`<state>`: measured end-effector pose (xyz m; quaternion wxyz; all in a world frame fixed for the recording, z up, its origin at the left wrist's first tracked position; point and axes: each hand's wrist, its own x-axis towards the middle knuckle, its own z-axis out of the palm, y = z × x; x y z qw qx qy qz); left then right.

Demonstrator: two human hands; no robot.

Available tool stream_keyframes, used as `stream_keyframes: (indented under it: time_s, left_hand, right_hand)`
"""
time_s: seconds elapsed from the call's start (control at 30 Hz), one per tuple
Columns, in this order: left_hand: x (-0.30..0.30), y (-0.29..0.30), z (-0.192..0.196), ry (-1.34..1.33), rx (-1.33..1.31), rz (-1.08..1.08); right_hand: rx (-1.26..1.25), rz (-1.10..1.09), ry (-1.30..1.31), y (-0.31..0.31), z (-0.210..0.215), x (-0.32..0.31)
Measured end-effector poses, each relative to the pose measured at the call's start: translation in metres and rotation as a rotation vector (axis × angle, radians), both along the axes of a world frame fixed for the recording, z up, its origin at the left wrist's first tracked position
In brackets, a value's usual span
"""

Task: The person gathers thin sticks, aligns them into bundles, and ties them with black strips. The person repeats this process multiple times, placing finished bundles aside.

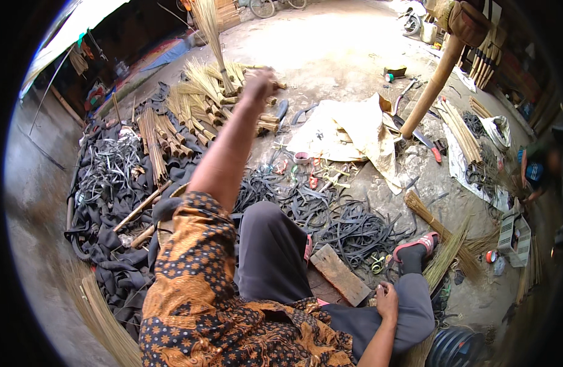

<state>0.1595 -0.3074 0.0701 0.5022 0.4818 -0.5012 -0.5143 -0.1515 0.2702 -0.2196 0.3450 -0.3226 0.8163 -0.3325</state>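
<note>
My left arm stretches far forward over a pile of straw brooms [199, 101] with short bamboo handles. At its end my left hand [260, 84] is small and blurred, so its fingers cannot be made out. Just left of that hand stands an upright broom [213, 37], its bristles pointing up; a gap shows between it and the hand. My right hand [387, 301] rests near my bent right leg with its fingers curled in. Whatever it may hold is hidden. Beside it a worn wooden block [339, 274] lies tilted between my legs.
Black rubber strips [361, 229] tangle before my feet, and dark rubber scraps [110, 208] heap at left. A pale sack [339, 131] lies ahead, near a slanted wooden post [434, 85]. Another person [535, 168] is at far right, near a grey crate [514, 238].
</note>
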Motion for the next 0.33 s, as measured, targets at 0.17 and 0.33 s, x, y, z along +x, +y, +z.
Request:
stream_keyframes:
  time_s: [0.17,0.33]
  left_hand:
    - [-0.060,0.022,-0.161,0.154,0.425,-0.261]
    - [-0.044,-0.028,-0.277,-0.142,0.664,-0.734]
  right_hand:
    - [-0.373,-0.262,-0.012,0.009,0.087,0.000]
    - [-0.580,-0.710,0.334,0.083,0.161,-0.014]
